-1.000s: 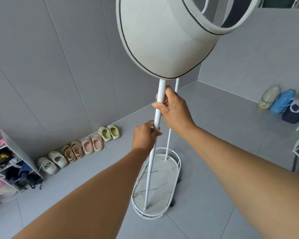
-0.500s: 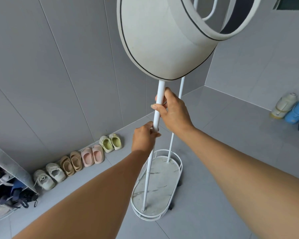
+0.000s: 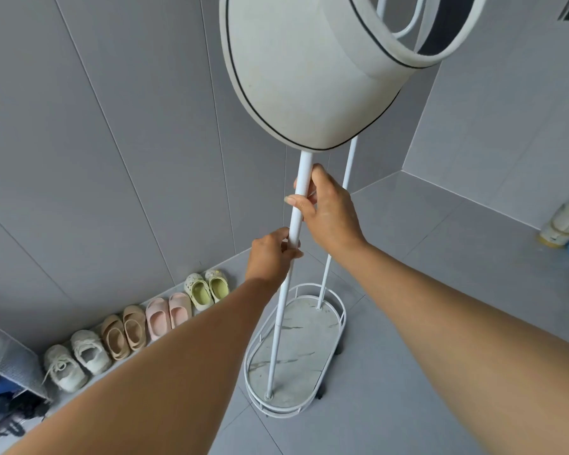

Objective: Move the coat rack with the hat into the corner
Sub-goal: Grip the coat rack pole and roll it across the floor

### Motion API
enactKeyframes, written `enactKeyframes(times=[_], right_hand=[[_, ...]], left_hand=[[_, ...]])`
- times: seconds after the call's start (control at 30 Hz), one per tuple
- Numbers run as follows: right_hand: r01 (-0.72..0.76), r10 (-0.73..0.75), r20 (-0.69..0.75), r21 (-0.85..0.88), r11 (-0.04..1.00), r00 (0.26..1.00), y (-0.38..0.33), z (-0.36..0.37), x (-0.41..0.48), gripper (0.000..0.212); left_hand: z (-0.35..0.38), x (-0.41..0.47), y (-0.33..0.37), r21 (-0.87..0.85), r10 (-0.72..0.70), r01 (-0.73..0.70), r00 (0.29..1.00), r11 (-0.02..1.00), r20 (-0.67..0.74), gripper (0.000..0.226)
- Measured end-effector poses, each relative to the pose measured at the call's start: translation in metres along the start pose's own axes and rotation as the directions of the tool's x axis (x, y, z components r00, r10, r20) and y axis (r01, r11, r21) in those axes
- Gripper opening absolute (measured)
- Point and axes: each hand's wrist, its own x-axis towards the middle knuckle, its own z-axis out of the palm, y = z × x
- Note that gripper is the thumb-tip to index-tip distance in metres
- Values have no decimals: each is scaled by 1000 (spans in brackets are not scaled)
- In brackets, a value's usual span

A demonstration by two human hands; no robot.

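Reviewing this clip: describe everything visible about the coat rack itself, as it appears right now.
The coat rack is white painted metal, by its look: two slim poles rise from an oval base with a marble-patterned floor and a low wire rail. Dark feet or casters show beneath. It stands on grey floor tiles, short of the corner. A pale hat with dark edging hangs near its top, hiding the upper frame. Both hands grip the nearer pole, left hand below right hand.

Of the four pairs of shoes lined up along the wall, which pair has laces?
The white sneakers, at the end of the row farthest from the coat rack. The tan, pink and pale green pairs are all laceless slip-ons.
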Motion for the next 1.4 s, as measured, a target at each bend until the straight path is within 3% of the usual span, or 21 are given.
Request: enactKeyframes(times=[0.63, 1.4], right_hand=[[-79, 78, -89, -9, 997, 993, 52, 81, 173, 28], [-69, 65, -143, -21, 997, 988, 147, 126, 362, 30]], left_hand=[[-6, 211, -34, 11, 119, -121, 989, 993, 89, 9], [26, 429, -35, 21, 148, -153, 976, 988, 159, 5]])
